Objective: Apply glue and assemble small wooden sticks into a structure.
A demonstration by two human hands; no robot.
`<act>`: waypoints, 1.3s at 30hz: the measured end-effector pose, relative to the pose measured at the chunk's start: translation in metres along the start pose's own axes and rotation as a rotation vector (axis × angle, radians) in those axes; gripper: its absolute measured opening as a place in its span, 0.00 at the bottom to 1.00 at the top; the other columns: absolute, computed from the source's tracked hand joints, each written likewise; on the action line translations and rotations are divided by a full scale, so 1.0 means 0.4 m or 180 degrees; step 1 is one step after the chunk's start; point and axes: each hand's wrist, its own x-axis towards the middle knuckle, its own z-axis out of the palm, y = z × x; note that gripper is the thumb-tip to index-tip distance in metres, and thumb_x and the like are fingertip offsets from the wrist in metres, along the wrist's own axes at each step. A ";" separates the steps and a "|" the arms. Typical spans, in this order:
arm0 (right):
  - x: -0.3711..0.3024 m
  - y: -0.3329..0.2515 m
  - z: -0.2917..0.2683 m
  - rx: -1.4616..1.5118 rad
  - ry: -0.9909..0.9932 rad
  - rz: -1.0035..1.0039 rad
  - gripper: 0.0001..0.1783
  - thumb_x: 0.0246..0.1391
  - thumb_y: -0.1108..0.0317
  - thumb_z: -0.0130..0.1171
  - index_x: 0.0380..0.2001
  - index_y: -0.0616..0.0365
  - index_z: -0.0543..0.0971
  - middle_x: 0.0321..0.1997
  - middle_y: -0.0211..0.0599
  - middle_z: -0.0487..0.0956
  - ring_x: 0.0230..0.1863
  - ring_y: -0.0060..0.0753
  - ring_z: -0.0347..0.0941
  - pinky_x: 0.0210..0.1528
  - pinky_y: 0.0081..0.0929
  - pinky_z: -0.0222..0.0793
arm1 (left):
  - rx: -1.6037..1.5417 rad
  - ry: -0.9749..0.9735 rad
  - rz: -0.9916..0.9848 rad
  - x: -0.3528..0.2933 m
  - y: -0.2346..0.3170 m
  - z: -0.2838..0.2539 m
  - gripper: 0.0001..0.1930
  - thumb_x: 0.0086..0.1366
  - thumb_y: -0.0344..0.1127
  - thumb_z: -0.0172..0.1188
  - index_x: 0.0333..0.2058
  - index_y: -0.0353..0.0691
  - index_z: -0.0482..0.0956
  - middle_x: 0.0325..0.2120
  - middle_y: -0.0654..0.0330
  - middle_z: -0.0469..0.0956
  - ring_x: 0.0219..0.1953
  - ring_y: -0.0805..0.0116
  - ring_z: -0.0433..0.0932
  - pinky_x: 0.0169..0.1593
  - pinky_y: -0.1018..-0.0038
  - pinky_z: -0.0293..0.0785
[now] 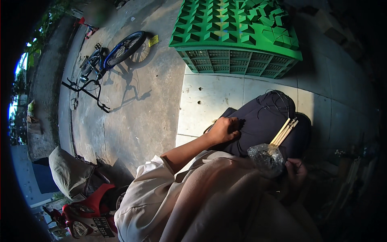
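My left hand (225,130) rests on my dark-clothed leg (252,121), its fingers curled in; whatever they hold is hidden. On my lap lies a crumpled clear plastic bag (264,156) with small dark contents that I cannot make out. Several thin pale wooden sticks (285,131) lie beside and partly against it, slanting toward my knee. Thin dark wires (278,97) loop over the knee beyond the sticks. In shadow at the bag's right edge is my right hand (296,168), fingers curled; I cannot see what is in them.
In front stands a green plastic crate (238,62) under a green top (209,24) bearing rows of wedge-shaped blocks, with loose green blocks (278,34) heaped at its right. A bicycle (102,66) lies on the concrete to the left. A red motorbike (86,220) stands at lower left.
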 end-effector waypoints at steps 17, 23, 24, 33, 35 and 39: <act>0.003 0.031 0.003 -0.1103 0.0502 0.0201 0.16 0.39 0.72 0.63 0.35 0.62 0.74 0.30 0.31 0.74 0.32 0.18 0.68 0.37 0.16 0.61 | 0.0821 -0.1108 0.0936 0.014 -0.015 0.004 0.14 0.41 0.41 0.64 0.22 0.40 0.72 0.16 0.55 0.71 0.21 0.56 0.73 0.25 0.69 0.68; 0.030 0.075 0.058 -0.0865 -0.0381 0.0094 0.32 0.33 0.62 0.67 0.45 0.59 0.70 0.44 0.43 0.72 0.46 0.28 0.67 0.48 0.25 0.61 | 0.0818 -0.1124 0.1078 0.017 -0.033 0.010 0.14 0.40 0.41 0.64 0.24 0.40 0.72 0.18 0.54 0.71 0.23 0.54 0.72 0.27 0.67 0.68; 0.032 0.080 0.061 -0.0796 -0.0412 -0.0042 0.32 0.33 0.62 0.67 0.45 0.59 0.70 0.44 0.43 0.72 0.46 0.28 0.67 0.48 0.25 0.61 | 0.0676 -0.1095 0.1037 0.016 -0.036 0.010 0.14 0.40 0.41 0.64 0.24 0.40 0.72 0.18 0.54 0.71 0.23 0.54 0.72 0.27 0.67 0.68; 0.014 0.063 0.085 -0.0977 -0.0844 -0.0106 0.25 0.42 0.45 0.58 0.33 0.57 0.75 0.32 0.39 0.76 0.34 0.31 0.72 0.36 0.25 0.66 | -0.0288 -0.1569 -0.0117 0.068 0.103 -0.024 0.11 0.46 0.28 0.59 0.31 0.35 0.73 0.22 0.62 0.72 0.26 0.75 0.72 0.32 0.82 0.67; 0.032 0.060 0.084 -0.0967 -0.0607 -0.1179 0.32 0.32 0.46 0.66 0.35 0.62 0.73 0.33 0.40 0.76 0.36 0.36 0.73 0.38 0.27 0.67 | -0.0438 -0.1234 -0.0186 0.085 0.157 -0.008 0.08 0.50 0.20 0.53 0.31 0.33 0.73 0.24 0.63 0.73 0.28 0.76 0.72 0.34 0.82 0.69; 0.074 0.058 0.085 -0.0420 0.0810 -0.0373 0.34 0.30 0.53 0.70 0.38 0.65 0.72 0.34 0.46 0.74 0.36 0.38 0.72 0.40 0.28 0.66 | -0.0667 -0.1174 -0.0466 0.100 0.227 0.030 0.10 0.51 0.17 0.50 0.33 0.33 0.74 0.29 0.62 0.74 0.31 0.76 0.73 0.36 0.82 0.69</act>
